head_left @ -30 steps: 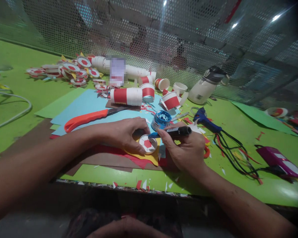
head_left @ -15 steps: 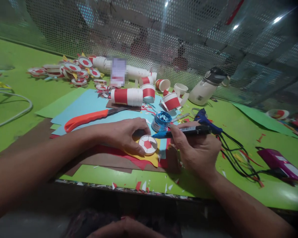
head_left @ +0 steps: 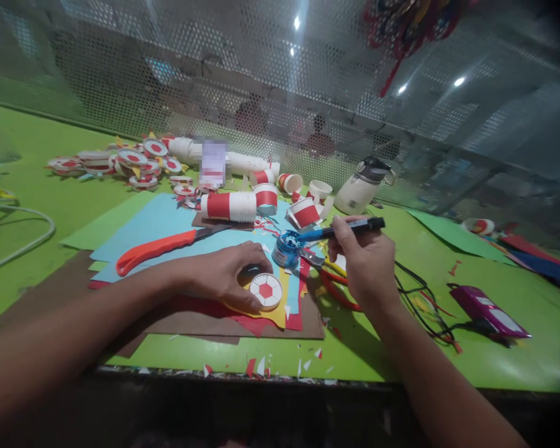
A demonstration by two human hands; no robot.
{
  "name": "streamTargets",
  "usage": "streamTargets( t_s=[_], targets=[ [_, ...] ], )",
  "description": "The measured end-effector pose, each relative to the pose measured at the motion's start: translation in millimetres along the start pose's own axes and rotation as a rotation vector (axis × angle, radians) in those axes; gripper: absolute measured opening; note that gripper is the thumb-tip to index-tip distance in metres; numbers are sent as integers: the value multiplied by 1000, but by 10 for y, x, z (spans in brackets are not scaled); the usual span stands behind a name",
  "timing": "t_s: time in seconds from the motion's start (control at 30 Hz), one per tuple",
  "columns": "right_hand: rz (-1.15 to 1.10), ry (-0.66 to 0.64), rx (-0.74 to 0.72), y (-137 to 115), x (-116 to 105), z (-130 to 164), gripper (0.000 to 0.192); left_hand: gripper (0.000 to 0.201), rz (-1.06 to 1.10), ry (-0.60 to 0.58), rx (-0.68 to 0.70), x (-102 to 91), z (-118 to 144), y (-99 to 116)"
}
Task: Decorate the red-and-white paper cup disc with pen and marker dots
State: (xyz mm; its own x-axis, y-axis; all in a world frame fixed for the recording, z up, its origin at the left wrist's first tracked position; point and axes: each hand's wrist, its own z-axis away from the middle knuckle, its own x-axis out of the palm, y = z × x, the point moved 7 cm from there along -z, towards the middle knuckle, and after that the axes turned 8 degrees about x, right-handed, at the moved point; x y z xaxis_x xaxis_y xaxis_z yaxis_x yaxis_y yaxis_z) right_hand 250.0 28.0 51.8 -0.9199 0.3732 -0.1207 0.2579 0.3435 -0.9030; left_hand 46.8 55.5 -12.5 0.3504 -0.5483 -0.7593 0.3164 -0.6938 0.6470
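Note:
My left hand (head_left: 233, 274) is closed around a white paper disc (head_left: 266, 291) with a red hexagon and dark lines on its face, thumb at its lower left edge. Under it lies yellow paper (head_left: 274, 318). My right hand (head_left: 366, 261) grips a black marker (head_left: 354, 228) with a blue front end. That end is at the mouth of a small blue jar (head_left: 287, 250), its tip hidden or too small to make out. Scissors with orange and yellow handles (head_left: 338, 289) lie below my right hand, partly covered by it.
An orange-handled knife (head_left: 156, 252) rests on blue sheets. Behind are stacked paper cups (head_left: 231, 206), cut cups (head_left: 303, 213), a pile of red-white discs (head_left: 133, 158) and a white bottle (head_left: 361, 186). A purple box (head_left: 488, 309) with black cord lies right; paper scraps line the table edge.
My right hand has moved the marker from the disc's upper edge to the jar's mouth, uncovering the scissors. My left hand keeps the disc. The camera view has shifted.

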Motion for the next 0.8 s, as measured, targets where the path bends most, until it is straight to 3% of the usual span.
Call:
streamTargets(
  t_s=[0.27, 0.47, 0.8],
  targets=[
    [192, -128, 93, 111, 166, -186, 35, 58, 36, 3, 46, -2, 16, 37],
    [249, -280, 292, 393, 337, -238, 36, 57, -13, 0, 46, 10, -6, 44],
    [368, -307, 169, 395, 404, -245, 35, 56, -15, -4, 24, 11, -10, 17]
  ],
)
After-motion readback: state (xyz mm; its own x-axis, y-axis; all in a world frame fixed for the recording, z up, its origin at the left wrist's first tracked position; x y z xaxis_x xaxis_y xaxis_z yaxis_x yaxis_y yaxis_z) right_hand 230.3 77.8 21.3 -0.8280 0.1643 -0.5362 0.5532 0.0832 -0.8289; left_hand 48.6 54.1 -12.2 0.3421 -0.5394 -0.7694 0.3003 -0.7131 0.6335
